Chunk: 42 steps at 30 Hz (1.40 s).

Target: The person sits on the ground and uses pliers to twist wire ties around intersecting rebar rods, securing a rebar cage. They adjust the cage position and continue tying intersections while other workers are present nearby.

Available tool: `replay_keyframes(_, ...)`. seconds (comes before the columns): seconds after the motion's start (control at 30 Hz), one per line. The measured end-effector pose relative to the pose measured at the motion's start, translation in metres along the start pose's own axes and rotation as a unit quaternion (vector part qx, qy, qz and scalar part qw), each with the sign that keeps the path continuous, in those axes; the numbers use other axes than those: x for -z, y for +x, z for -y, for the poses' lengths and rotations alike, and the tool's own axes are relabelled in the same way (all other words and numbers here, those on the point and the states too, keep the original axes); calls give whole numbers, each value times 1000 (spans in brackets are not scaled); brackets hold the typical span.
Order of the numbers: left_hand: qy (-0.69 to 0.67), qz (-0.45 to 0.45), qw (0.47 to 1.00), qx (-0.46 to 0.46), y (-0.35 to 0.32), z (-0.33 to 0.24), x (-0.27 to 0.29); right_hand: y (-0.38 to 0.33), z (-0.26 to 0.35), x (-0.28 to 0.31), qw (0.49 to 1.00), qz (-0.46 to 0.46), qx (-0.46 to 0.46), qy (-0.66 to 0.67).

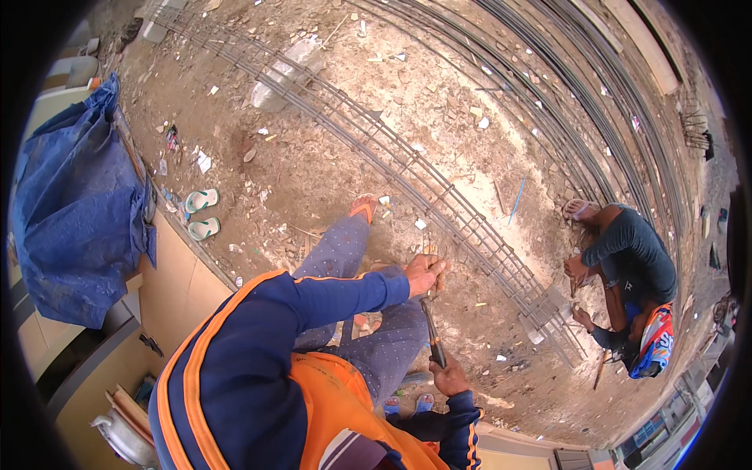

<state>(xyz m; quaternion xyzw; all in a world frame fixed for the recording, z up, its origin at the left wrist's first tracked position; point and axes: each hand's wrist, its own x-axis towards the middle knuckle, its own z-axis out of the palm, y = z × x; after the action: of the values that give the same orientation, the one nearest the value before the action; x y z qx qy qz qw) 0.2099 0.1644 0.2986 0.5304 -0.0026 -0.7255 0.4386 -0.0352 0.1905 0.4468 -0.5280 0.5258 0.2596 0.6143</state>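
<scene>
My left hand reaches out in a blue sleeve with orange trim and is closed on the near bar of a long rebar cage lying on the dirt. My right hand sits lower and grips the dark handle of a thin metal tying tool, whose tip points up to just below the left hand. My leg in dotted grey trousers stretches toward the cage and ends in an orange sandal.
Another person crouches at the cage's right end with both hands on it. Long rebar bundles curve across the top right. A blue tarp covers something at left, with green-white sandals beside it. A metal pot sits at the lower left.
</scene>
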Motion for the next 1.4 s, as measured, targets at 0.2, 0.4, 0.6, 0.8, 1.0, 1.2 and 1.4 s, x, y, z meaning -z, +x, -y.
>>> replay_keyframes(0.2,-87,-167,979,-77,-180,-78,13,-91,97,-39,993,114,25,-5)
replay_keyframes(0.4,-123,-269,947,-126,-271,-92,52,-135,156,-62,973,120,160,-118)
replay_keyframes(0.6,-220,-218,933,-184,-347,-139,95,-150,250,-87,960,129,106,-223)
replay_keyframes(0.8,-120,-218,930,-270,-383,-173,220,-104,341,-174,928,84,176,-317)
replay_keyframes(1.0,-293,-316,858,-279,-464,-222,332,-67,451,-254,888,162,223,-368)
replay_keyframes(1.2,-531,-398,661,-351,-519,-253,477,-59,563,-287,903,226,177,-320)
replay_keyframes(1.4,-494,-460,625,-391,-562,-286,547,-65,672,-317,821,68,527,-207)
